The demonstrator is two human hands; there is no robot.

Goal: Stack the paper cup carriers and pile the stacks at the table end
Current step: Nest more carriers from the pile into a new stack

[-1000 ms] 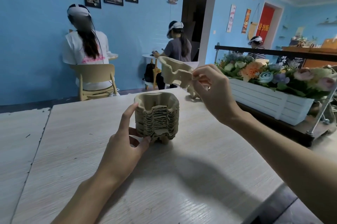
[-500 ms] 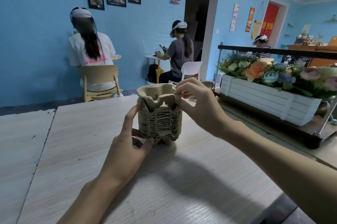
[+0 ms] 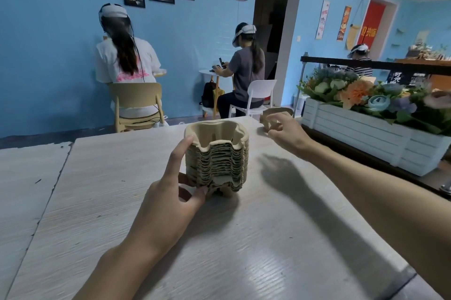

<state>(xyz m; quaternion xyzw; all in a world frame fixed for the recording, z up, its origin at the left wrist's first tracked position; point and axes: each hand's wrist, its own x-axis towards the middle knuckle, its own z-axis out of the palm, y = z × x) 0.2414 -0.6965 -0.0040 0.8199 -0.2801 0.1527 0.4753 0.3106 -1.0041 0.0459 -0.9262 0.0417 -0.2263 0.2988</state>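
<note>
The left hand (image 3: 170, 202) grips the stack of paper cup carriers (image 3: 219, 163). Its forefinger runs up the stack's left side to the top rim, and its thumb presses against the lower front edge; the other fingers are hidden behind the stack. The stack stands upright on the table (image 3: 117, 214), nested tightly, directly ahead of the left palm.

The right hand (image 3: 285, 133) hovers above the table, further out and to the right of the stack, apart from it. Its fingers are loosely curled and spread, and they hold nothing. Just beyond its fingertips a single loose carrier (image 3: 280, 112) lies at the far right corner of the table. The fingers overlap the carrier in view and are blurred, so contact cannot be told.

To the right of the right forearm stands a white slatted planter box (image 3: 353, 136) filled with flowers (image 3: 356, 92). Beyond both hands, two people sit on chairs facing a blue wall.
</note>
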